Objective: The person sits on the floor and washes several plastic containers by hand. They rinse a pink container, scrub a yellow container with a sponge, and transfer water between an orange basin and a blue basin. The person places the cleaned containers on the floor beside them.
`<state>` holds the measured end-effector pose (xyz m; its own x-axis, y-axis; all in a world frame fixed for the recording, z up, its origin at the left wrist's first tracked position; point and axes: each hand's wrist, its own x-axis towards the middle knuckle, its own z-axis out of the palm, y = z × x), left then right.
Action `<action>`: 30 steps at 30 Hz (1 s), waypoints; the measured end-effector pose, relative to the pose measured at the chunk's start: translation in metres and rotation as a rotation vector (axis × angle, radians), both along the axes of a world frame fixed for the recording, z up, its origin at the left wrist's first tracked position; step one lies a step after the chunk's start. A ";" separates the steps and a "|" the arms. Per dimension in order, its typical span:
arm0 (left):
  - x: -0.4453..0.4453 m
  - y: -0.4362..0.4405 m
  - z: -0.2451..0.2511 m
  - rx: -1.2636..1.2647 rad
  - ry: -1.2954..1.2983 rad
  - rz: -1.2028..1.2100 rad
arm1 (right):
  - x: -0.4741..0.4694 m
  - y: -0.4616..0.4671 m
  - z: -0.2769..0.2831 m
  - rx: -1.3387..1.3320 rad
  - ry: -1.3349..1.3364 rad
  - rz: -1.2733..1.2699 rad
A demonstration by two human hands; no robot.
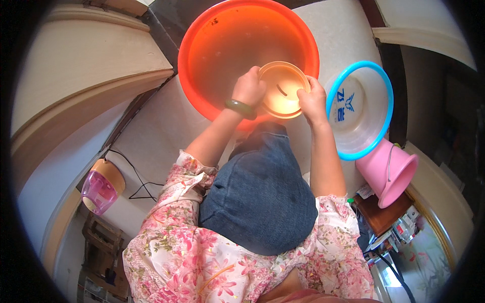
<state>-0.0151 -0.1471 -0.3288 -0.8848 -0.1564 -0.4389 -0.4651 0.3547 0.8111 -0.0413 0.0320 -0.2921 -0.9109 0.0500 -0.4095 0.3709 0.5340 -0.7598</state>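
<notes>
My left hand (248, 87) and my right hand (313, 100) hold a round, pale-yellow bowl (278, 102) by its opposite sides. A short dark strip or mark shows on the bowl's inner surface. The bowl sits over the near right part of a large orange-red plastic basin (185, 75), overlapping its rim from this viewpoint. Cloudy water (235, 49) lies in the basin, with a dark patch on its far wall. A green bangle (241, 108) circles my left wrist.
To the right stands a white basin with a blue rim (388, 121), tilted and bearing writing. A pink bucket (382, 166) lies beside it. On the left are a pink-and-tan appliance (102, 185) and a black cord (138, 178) on the pale floor (151, 132).
</notes>
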 end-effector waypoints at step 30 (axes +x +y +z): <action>0.010 -0.003 0.001 1.669 -0.788 0.175 | -0.001 0.003 0.021 -0.681 -0.011 -0.084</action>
<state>-0.0056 -0.1499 -0.3273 -0.4478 0.7625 -0.4670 -0.8010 -0.5742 -0.1693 -0.0423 0.0348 -0.2709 -0.9109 -0.1515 -0.3837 0.3996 -0.0925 -0.9120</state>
